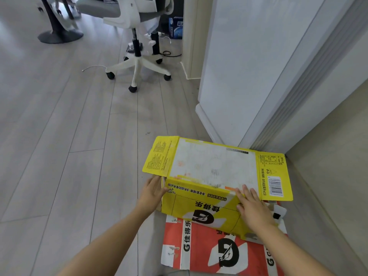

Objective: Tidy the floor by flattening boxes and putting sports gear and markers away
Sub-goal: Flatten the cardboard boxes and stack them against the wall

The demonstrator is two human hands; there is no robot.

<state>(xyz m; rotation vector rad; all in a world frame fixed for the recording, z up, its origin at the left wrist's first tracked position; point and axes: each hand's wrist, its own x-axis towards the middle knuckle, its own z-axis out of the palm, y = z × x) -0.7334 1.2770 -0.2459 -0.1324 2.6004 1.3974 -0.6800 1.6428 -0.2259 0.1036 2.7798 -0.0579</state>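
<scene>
A yellow cardboard box (215, 168) stands on the floor by the wall corner, its end flaps spread out left and right. It rests partly on a flattened orange box (201, 253) lying nearer to me. My left hand (152, 189) touches the yellow box's left corner just under the left flap, fingers straight. My right hand (253, 206) lies flat across the box's near top edge and front face, fingers extended.
A white office chair (137, 64) on castors stands farther back on the wood floor, with cables and a power strip (153, 42) behind it. A white wall corner (229, 76) and door frame rise right of the boxes. A black stand base (59, 35) sits far left.
</scene>
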